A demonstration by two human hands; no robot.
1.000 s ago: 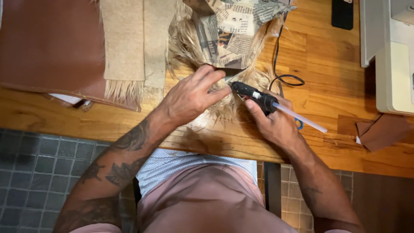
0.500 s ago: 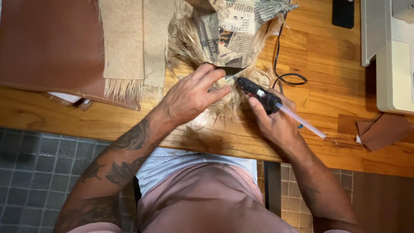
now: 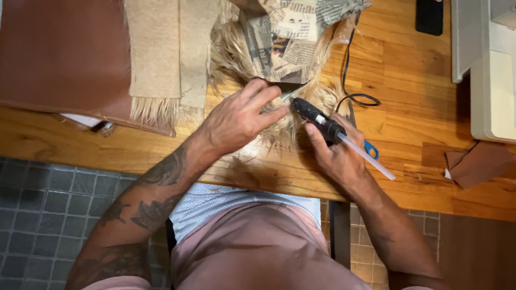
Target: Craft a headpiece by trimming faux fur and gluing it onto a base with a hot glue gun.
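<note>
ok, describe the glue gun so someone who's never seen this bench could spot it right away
Start at the wooden table, near its front edge where both hands meet over the pale fur. The right hand grips the glue gun: black, nozzle toward the left hand. Only it has a clear glue stick poking out behind.

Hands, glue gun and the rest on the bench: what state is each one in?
Right hand: gripping the glue gun.
Glue gun: stick loaded, nozzle at the fur.
Left hand: pressing down the pale fur.
Cord: looped on the wooden table.
Brown leather: lying flat.
</note>
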